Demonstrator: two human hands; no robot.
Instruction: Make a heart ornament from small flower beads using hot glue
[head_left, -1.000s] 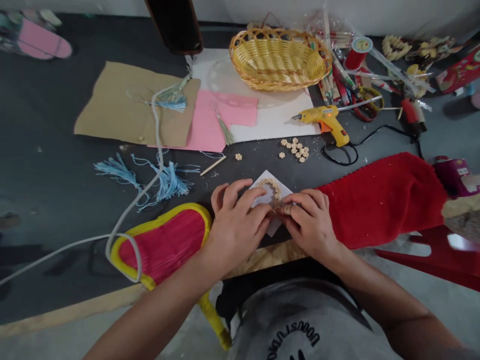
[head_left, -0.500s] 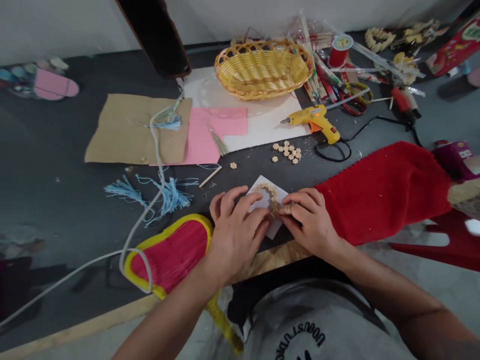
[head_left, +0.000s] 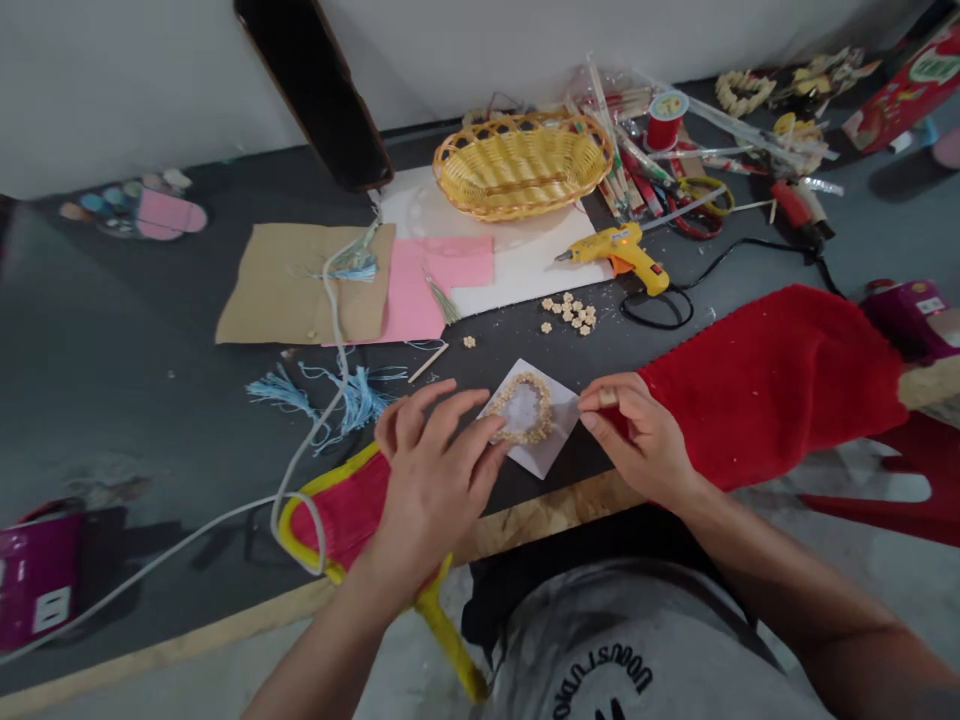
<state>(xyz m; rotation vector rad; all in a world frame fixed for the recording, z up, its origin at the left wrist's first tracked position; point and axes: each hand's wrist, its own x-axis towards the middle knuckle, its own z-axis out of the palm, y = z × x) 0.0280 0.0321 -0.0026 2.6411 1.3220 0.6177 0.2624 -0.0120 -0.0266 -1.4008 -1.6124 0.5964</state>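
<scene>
Beige, the beaded loop (head_left: pixel 545 406) (roundish) looks knobbly.

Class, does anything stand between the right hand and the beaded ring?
Nothing visible does: only bare white card lies between the right hand and the ring. The left hand is on the ring's opposite side.

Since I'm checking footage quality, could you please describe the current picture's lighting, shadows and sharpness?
Head view: soft, rather dim light; head view: a faint scalloped shadow on the white sheet beside the wicker basket; head view: fine detail on the beaded ring looks soft.
</scene>
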